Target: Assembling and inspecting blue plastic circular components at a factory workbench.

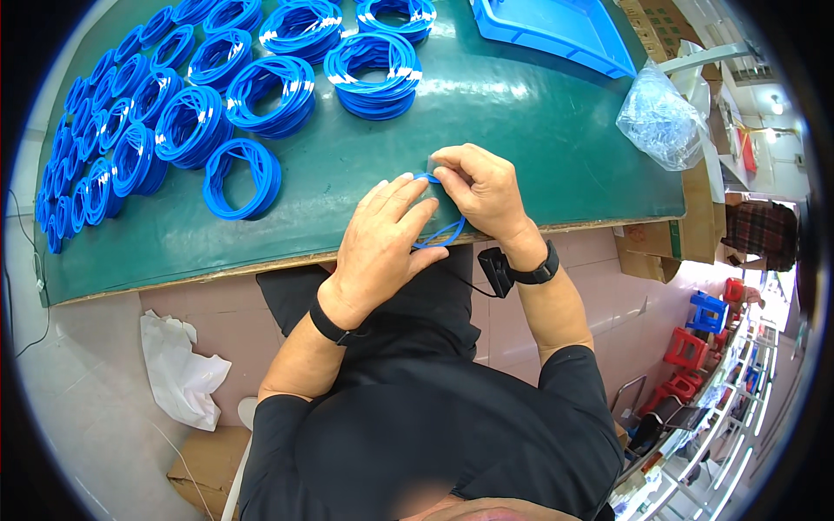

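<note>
Head view: at the green tabletop's (556,139) near edge, mid-frame, I see the left grip (382,236) half-spread, fingers and thumb touching a blue cable loop (456,233); the right grip (480,184) pinches a small greyish piece (431,163). The loop lies between both grips, partly hidden.

glossy green tabletop (521,113), smooth plastic coils (375,102), crinkled plastic bag (660,117)

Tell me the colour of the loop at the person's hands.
The loop is bright blue, as the head view shows.
</note>
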`<act>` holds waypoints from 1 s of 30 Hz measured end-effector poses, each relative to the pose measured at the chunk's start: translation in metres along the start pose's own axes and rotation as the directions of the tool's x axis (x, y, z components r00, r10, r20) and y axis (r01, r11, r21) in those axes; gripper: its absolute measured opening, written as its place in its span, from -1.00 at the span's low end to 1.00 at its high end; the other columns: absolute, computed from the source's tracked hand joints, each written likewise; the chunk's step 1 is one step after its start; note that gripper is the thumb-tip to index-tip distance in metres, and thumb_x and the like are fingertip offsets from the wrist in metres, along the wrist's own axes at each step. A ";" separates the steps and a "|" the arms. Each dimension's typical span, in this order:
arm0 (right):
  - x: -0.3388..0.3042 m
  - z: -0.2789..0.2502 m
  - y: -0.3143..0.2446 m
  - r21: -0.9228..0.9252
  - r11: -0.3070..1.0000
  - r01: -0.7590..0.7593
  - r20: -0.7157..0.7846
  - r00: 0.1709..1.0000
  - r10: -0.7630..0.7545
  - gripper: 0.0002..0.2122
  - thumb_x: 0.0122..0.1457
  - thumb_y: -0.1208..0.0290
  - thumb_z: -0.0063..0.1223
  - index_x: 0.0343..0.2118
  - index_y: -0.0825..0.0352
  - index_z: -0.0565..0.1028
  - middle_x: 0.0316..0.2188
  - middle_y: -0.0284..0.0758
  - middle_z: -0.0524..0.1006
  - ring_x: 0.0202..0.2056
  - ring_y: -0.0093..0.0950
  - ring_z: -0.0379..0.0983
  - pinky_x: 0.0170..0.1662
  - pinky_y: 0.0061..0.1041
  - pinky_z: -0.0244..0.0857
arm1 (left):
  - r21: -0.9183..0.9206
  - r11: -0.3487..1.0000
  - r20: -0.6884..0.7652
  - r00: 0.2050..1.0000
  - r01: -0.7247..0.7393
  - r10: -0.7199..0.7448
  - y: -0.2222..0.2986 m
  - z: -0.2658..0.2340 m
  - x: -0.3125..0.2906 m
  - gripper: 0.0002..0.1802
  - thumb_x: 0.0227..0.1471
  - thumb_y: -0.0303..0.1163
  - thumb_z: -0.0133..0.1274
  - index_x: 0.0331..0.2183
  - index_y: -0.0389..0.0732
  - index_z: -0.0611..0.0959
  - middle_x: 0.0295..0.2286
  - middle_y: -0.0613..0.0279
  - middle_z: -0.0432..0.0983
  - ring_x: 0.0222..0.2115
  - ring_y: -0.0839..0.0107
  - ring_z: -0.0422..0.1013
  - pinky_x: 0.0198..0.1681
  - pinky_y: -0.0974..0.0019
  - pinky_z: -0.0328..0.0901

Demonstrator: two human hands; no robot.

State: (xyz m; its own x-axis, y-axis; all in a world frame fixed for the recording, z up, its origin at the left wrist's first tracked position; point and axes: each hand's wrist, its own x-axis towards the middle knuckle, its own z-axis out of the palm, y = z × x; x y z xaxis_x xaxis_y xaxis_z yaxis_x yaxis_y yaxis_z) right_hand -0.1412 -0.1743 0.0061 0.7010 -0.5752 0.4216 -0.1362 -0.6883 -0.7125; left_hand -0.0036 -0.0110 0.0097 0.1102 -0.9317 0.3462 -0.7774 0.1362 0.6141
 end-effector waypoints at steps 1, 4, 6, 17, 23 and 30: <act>0.000 0.000 0.000 0.006 1.000 -0.004 -0.003 1.000 0.004 -0.83 0.16 0.65 0.32 -0.17 0.37 0.68 -0.39 -0.32 0.65 -0.48 -0.56 0.52 -0.40 -0.55 0.41 | -0.004 1.000 0.001 1.000 0.000 0.000 0.000 0.000 0.000 -0.25 -0.26 -0.18 0.58 0.01 -0.24 0.72 0.14 0.00 0.57 0.25 -0.06 0.42 0.33 -0.15 0.28; 0.000 -0.002 -0.002 0.012 1.000 -0.020 0.006 1.000 0.019 -0.83 0.17 0.66 0.32 -0.17 0.37 0.68 -0.39 -0.32 0.65 -0.48 -0.56 0.53 -0.39 -0.56 0.42 | -0.011 1.000 -0.001 1.000 0.002 -0.002 0.000 0.000 0.000 -0.25 -0.26 -0.18 0.58 0.01 -0.23 0.72 0.14 0.00 0.57 0.25 -0.06 0.42 0.33 -0.15 0.28; 0.000 -0.001 -0.001 0.008 1.000 -0.016 0.011 1.000 0.016 -0.83 0.17 0.66 0.32 -0.17 0.37 0.68 -0.39 -0.32 0.65 -0.47 -0.56 0.54 -0.39 -0.56 0.42 | -0.012 1.000 0.001 1.000 0.003 -0.003 0.000 -0.001 0.000 -0.25 -0.25 -0.18 0.58 0.01 -0.23 0.72 0.14 0.00 0.57 0.25 -0.06 0.42 0.33 -0.15 0.28; 0.004 0.000 -0.004 -0.022 1.000 -0.009 0.037 0.999 0.009 -0.86 0.16 0.63 0.27 -0.21 0.35 0.66 -0.37 -0.22 0.67 -0.42 -0.27 0.62 -0.34 -0.37 0.49 | -0.004 1.000 0.014 1.000 -0.001 0.001 -0.002 -0.001 0.000 -0.25 -0.24 -0.16 0.56 0.03 -0.21 0.71 0.16 0.01 0.56 0.26 -0.05 0.41 0.32 -0.16 0.29; 0.003 -0.003 -0.004 0.010 0.999 -0.034 0.065 0.997 0.033 -0.87 0.18 0.62 0.26 -0.21 0.34 0.66 -0.36 -0.22 0.67 -0.41 -0.27 0.63 -0.33 -0.38 0.49 | 0.004 1.000 0.020 1.000 0.003 -0.003 -0.001 -0.001 0.000 -0.25 -0.23 -0.15 0.55 0.03 -0.21 0.71 0.16 0.01 0.56 0.27 -0.06 0.40 0.31 -0.17 0.30; 0.001 -0.001 0.000 0.012 1.000 0.000 0.007 1.000 -0.001 -0.85 0.17 0.66 0.30 -0.19 0.37 0.68 -0.41 -0.32 0.62 -0.50 -0.55 0.49 -0.41 -0.53 0.38 | 0.001 1.000 0.020 1.000 0.005 -0.005 -0.001 0.000 -0.001 -0.24 -0.24 -0.15 0.56 0.03 -0.21 0.71 0.17 0.01 0.55 0.28 -0.06 0.39 0.32 -0.18 0.29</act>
State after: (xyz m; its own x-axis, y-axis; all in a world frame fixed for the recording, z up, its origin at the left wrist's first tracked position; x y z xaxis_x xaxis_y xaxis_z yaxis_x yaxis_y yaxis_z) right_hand -0.1412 -0.1751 0.0075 0.7058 -0.5718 0.4182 -0.1275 -0.6832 -0.7190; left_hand -0.0027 -0.0105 0.0092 0.1021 -0.9389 0.3288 -0.7776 0.1308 0.6151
